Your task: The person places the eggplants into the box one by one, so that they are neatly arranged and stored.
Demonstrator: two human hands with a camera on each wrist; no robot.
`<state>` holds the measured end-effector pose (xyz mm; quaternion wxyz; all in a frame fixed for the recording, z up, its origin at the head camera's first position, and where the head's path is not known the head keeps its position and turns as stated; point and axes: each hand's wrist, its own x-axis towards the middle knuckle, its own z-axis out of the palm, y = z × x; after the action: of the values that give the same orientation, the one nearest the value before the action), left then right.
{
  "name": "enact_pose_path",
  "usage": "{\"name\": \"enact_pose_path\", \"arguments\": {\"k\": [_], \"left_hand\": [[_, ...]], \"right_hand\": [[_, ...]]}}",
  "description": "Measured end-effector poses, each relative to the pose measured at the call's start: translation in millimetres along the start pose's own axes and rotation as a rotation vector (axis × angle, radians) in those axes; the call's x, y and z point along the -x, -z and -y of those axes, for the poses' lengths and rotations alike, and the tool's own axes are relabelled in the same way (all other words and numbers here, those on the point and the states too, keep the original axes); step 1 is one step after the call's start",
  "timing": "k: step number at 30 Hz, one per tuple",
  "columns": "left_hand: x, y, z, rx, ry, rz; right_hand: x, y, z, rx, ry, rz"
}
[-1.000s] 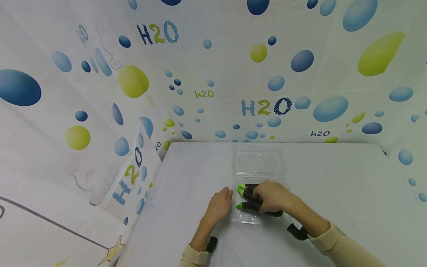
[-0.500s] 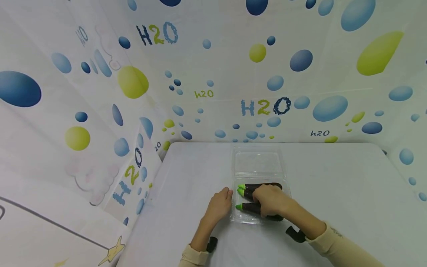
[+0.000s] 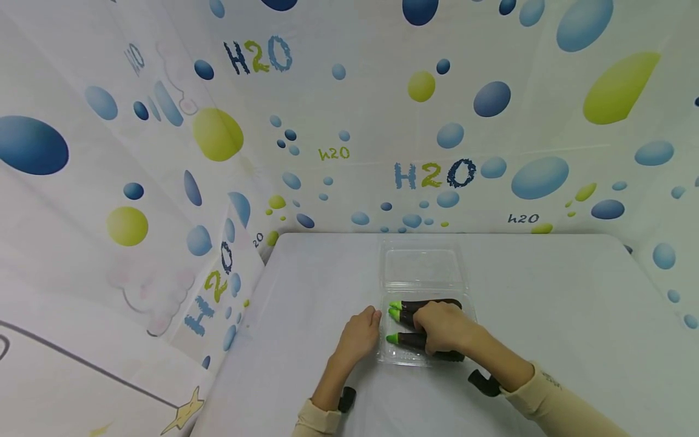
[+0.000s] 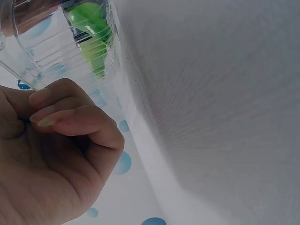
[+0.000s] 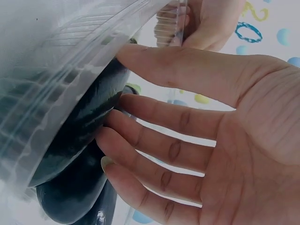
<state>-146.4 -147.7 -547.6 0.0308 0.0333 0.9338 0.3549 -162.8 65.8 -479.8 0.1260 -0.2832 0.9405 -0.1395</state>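
A clear plastic clamshell box (image 3: 397, 359) stands on the table, with dark eggplants that have bright green stem ends lying side by side in it. My left hand (image 3: 357, 335) pinches the box's left rim; in the left wrist view, the curled fingers (image 4: 101, 126) meet at the clear edge. Over the box, my right hand (image 3: 445, 328) holds the eggplant nearest me (image 3: 409, 341). From the right wrist, its thumb and fingers are seen around that dark eggplant (image 5: 89, 122). The two farther eggplants (image 3: 423, 305) lie close together, partly covered by the right hand.
The box's lid (image 3: 423, 267) is folded back flat, away from me. White cloth covers the table (image 3: 546, 303). Behind and to the left hang white sheets printed with blue and green spots (image 3: 494, 99). A dark strap piece (image 3: 484, 383) sits at the right wrist.
My right hand has shifted slightly left and toward me, uncovering the right end of the farthest eggplant, then stayed nearly still. The left hand keeps its place at the rim.
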Motion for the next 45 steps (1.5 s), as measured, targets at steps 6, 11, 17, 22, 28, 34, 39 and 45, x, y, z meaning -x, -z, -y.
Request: {"name": "enact_pose_path", "arguments": {"k": [6,11,17,22,28,34,39,45], "left_hand": [[-1.8,0.2,-0.1,-0.003,0.010,0.009],[-3.2,0.7,-1.7,0.001,0.019,0.012],[-4.3,1.0,-2.3,-0.003,0.024,0.016],[-5.0,4.7,-0.1,0.020,0.028,0.031],[-8.1,10.3,2.5,0.039,0.041,0.044],[-10.8,13.8,1.0,0.069,0.017,0.046],[-17.6,17.0,0.2,0.094,-0.004,0.023],[-29.9,22.4,-0.9,0.168,-0.012,0.024]], "right_hand": [[-0.7,1.3,-3.4,0.011,0.015,-0.006],[-2.4,2.8,-6.5,0.014,0.023,-0.021],[-4.1,9.0,-12.4,-0.002,0.021,-0.047],[-5.0,12.3,-16.8,-0.006,0.013,-0.065],[-1.2,16.4,-21.3,-0.050,-0.020,-0.073],[4.8,22.5,-30.6,-0.140,-0.032,-0.117],[5.7,30.1,-44.8,-0.165,-0.049,-0.194],[7.2,39.4,-67.9,-0.213,-0.120,-0.321]]}}
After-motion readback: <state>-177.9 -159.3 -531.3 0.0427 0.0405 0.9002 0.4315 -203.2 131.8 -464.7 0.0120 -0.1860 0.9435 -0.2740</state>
